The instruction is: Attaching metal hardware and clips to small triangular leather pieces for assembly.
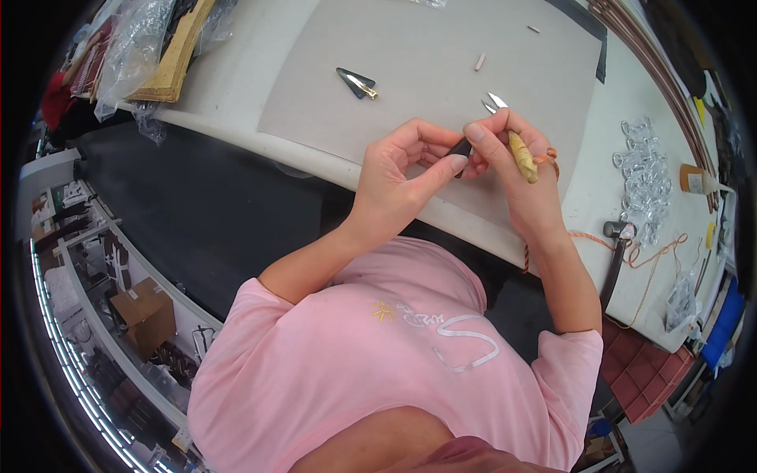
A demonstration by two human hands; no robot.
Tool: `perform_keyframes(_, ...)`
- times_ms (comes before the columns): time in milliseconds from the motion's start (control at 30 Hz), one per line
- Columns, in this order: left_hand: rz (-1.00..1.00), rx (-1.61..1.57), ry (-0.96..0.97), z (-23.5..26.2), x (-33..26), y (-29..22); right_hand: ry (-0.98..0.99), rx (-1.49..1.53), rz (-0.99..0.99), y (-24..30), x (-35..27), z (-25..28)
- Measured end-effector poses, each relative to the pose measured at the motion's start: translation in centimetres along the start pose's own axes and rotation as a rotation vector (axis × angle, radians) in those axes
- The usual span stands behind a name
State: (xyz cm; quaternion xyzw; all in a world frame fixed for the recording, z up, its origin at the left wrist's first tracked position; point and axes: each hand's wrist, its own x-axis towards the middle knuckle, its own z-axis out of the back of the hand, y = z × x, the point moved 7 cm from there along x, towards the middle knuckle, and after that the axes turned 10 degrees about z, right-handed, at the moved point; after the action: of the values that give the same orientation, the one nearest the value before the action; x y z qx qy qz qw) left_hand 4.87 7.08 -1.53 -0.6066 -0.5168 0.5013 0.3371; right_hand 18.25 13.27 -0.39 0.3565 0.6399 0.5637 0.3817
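My left hand [394, 173] pinches a small dark piece [460, 148] between thumb and fingers, above the near edge of a grey mat [331, 47]. Facing it, my right hand [516, 162] has its thumb and fingers closed at the upper end of that piece. Tucked in the right hand are small scissors [497, 101]; their blades point away from me, and a yellow wrapped handle [523, 158] sticks out by the thumb. An orange cord or band [550, 159] shows beside that handle. Farther left on the mat lies a black triangular piece with a gold-coloured clip [361, 85].
Two small rods [479, 61] lie on the mat's far part. To the right are a pile of clear pieces [643, 177], a hammer [619, 230], orange cord [670, 246] and an amber bottle [694, 180]. Plastic bags [134, 55] and boards [177, 59] sit far left, near a person in red [57, 98].
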Motion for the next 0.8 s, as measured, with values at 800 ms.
perform_keyframes(800, 0.042, -0.072, 0.07, 1.0, 0.4, -0.3, -0.027, -0.2, 0.125, 1.0, -0.2, -1.1)
